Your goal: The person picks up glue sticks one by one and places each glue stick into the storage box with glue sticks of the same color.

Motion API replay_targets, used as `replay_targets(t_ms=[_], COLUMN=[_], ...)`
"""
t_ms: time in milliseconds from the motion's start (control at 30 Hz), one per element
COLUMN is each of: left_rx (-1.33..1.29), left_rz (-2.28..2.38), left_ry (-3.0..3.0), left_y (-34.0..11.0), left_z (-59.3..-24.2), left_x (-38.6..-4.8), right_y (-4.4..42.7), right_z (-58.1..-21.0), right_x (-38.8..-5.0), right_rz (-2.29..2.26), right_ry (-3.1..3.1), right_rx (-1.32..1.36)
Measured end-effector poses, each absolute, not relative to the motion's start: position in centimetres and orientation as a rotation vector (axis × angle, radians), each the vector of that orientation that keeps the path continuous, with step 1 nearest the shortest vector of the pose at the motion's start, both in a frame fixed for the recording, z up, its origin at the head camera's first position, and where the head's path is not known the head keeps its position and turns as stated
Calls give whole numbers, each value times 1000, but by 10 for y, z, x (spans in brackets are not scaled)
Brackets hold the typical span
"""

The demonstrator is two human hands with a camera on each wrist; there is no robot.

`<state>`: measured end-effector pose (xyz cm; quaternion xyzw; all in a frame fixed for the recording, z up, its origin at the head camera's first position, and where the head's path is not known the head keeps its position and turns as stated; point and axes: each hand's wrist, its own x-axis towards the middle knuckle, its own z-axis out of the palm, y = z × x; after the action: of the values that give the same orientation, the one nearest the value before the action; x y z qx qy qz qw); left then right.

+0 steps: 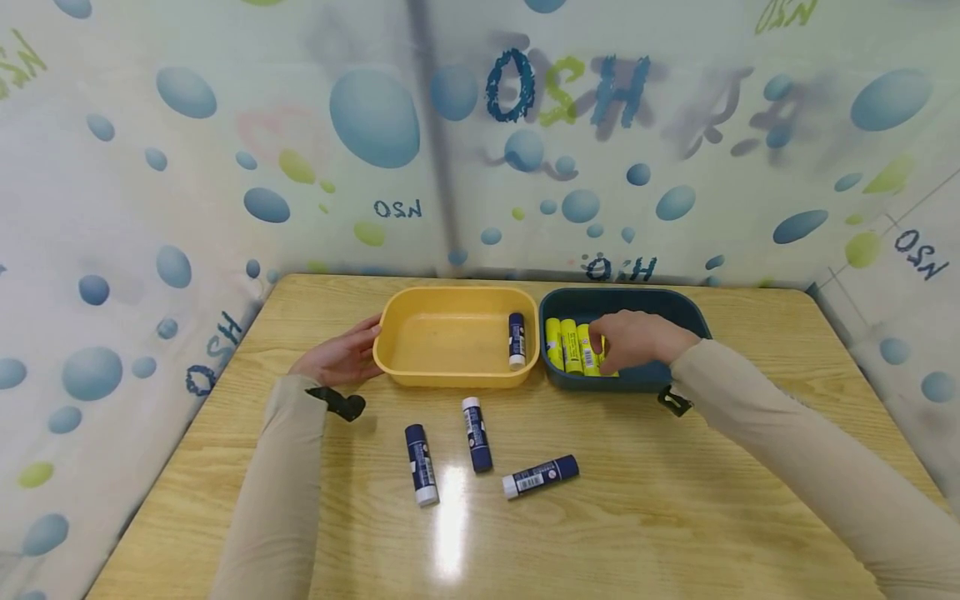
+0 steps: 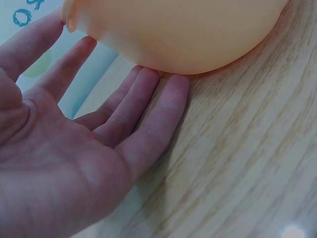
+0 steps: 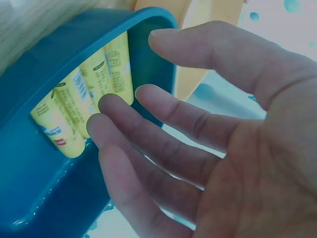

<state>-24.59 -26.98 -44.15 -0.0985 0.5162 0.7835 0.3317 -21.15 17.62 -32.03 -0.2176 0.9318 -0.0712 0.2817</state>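
On a wooden counter (image 1: 675, 517), the left side of a yellow tray (image 1: 450, 342) was touched by the fingertips of a left hand (image 1: 341, 358), its fingers spread. A right hand (image 1: 641, 337) was held over the adjoining dark blue tray (image 1: 585, 384), thumb and fingers parted wide, above four yellow glue sticks (image 1: 572, 346) lined up at that tray's left end; whether they were touched could not be told. One blue glue stick (image 1: 517, 340) was laid near the yellow tray's right wall; three loose glue sticks (image 1: 477, 435) were scattered in front.
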Motion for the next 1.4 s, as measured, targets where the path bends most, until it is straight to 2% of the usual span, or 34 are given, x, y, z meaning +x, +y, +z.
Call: replay_targets(t_ms=[733, 1400], left_rx=[-259, -253], left_rz=[2049, 2035], left_ry=[1346, 1373], left_y=[-269, -268], left_z=[-441, -440], left_x=[-245, -245], right_y=[151, 132], right_z=[-319, -348], right_x=[-186, -159], right_rz=[-185, -232], right_ry=[2505, 2383], right_rx=[-716, -765])
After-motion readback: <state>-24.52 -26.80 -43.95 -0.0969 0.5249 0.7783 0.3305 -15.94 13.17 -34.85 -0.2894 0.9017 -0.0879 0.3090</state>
